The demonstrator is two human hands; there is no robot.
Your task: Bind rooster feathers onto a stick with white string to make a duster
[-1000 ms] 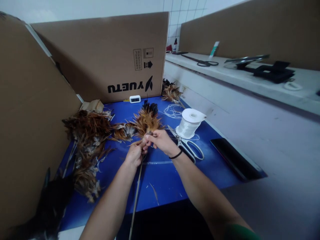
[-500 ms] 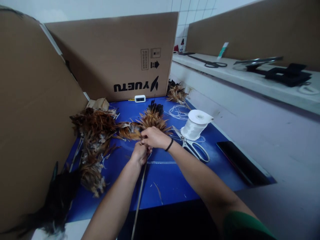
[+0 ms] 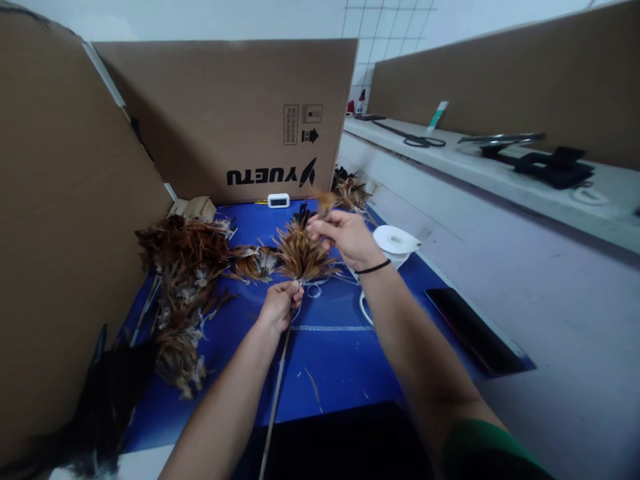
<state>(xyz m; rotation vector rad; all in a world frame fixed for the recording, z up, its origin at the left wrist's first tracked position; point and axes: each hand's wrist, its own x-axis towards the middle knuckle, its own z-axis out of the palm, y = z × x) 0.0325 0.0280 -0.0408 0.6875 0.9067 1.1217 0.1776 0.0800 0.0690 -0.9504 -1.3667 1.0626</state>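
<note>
My left hand (image 3: pixel 281 303) is closed around the thin stick of a feather duster (image 3: pixel 303 253), just below its head of tan and black feathers. The stick (image 3: pixel 274 407) runs down toward me. Above and right of that head, my right hand (image 3: pixel 350 238) pinches a small brown feather (image 3: pixel 325 201), slightly blurred. Left of the duster lies a small bunch of brown and white feathers (image 3: pixel 256 261). A clear loop of thread (image 3: pixel 314 291) shows beside my left fingers.
Feather piles (image 3: pixel 185 243) lie at left, with black feathers (image 3: pixel 113 393) nearer me. A white spool (image 3: pixel 397 239) and scissors (image 3: pixel 365 308) are partly behind my right arm. A phone (image 3: pixel 475 330) lies at right. Cardboard (image 3: pixel 225 107) stands behind; a ledge (image 3: pixel 450 147) holds tools.
My right hand has moved up and right from beside my left hand, and a brown feather now shows in its fingers. My left hand stays on the stick.
</note>
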